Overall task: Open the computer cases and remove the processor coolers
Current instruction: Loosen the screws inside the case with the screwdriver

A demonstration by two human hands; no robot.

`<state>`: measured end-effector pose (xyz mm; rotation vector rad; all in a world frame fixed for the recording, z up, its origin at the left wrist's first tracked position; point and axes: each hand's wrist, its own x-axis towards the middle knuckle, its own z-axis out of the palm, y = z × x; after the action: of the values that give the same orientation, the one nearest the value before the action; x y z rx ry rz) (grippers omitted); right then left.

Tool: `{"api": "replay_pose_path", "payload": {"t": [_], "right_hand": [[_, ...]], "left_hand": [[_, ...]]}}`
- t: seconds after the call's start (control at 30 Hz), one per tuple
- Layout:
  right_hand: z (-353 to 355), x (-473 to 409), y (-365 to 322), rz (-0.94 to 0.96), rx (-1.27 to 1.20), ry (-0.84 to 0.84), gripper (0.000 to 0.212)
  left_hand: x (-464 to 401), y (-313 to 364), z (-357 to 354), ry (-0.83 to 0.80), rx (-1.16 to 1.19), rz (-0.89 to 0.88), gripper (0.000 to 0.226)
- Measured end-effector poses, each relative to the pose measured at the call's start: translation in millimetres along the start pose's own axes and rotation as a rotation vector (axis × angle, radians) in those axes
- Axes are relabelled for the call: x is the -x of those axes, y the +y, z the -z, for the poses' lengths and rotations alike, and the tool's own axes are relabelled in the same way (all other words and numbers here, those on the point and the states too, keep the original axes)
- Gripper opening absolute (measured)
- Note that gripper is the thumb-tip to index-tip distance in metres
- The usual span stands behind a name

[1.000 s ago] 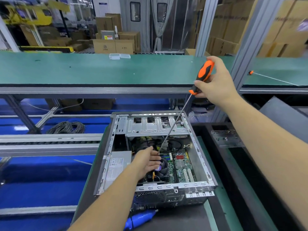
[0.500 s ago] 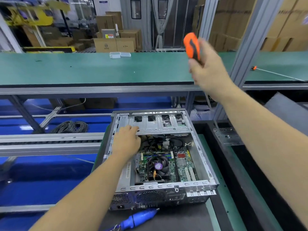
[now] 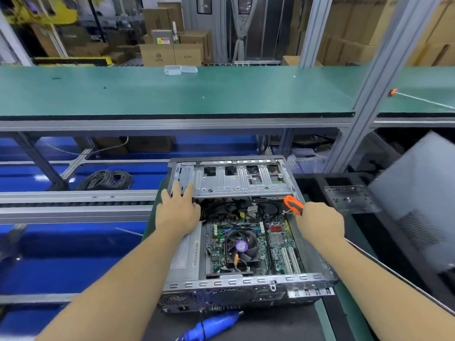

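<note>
Open computer case (image 3: 246,283) at 6 o'clock on the bench; processor cooler (image 3: 242,246) with a purple-labelled fan seated on the motherboard. Left hand (image 3: 176,215) rests on the drive cage's left end (image 3: 234,180), fingers extended. Right hand (image 3: 320,222) grips an orange-handled screwdriver (image 3: 293,205) at the case's 3 o'clock edge. Blue tool (image 3: 211,324) lies just below the case.

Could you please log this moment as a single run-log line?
case: open | cooler fan: still mounted | left hand: resting on drive cage | right hand: gripping orange screwdriver

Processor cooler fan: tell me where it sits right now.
In the head view, the cooler fan sits on the motherboard low in the open case, right of the power supply, between both hands.
</note>
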<state>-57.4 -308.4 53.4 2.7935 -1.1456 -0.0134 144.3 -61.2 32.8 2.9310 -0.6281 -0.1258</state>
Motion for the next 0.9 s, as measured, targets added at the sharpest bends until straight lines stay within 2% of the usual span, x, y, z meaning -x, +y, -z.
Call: {"api": "replay_pose_path", "payload": {"t": [0.07, 0.23, 0.37, 0.43, 0.5, 0.63, 0.8, 0.9], "right_hand": [[-5.7, -7.9, 2.5, -0.026, -0.066, 0.016, 0.028], [-9.3, -50.6, 10.4, 0.054, -0.072, 0.050, 0.040], [-1.8, -85.1, 8.6, 0.132, -0.102, 0.028, 0.034], [3.8, -90.7, 6.5, 0.159, -0.109, 0.008, 0.032], [8.5, -84.5, 4.5, 0.162, -0.074, 0.003, 0.028], [-1.9, -43.4, 6.0, 0.099, -0.001, 0.091, 0.018], [-15.7, -10.0, 7.4, -0.057, -0.193, 0.119, 0.043], [-16.9, -16.0, 7.2, -0.105, -0.362, 0.171, 0.046]], "left_hand": [[0.8, 2.4, -3.6, 0.012, -0.014, 0.003, 0.057], [15.0, 17.9, -13.4, 0.034, 0.003, 0.089, 0.061], [32.0, 37.6, -19.3, 0.020, 0.031, 0.161, 0.064], [33.5, 39.2, -20.4, 0.095, -0.024, 0.106, 0.064], [21.9, 33.9, -17.6, 0.122, -0.115, -0.024, 0.065], [-22.9, 24.3, -1.0, 0.018, -0.115, -0.147, 0.063], [-56.8, 24.7, 1.2, -0.053, -0.086, -0.172, 0.063], [-60.7, 23.1, -7.6, -0.048, -0.103, -0.173, 0.066]]}}
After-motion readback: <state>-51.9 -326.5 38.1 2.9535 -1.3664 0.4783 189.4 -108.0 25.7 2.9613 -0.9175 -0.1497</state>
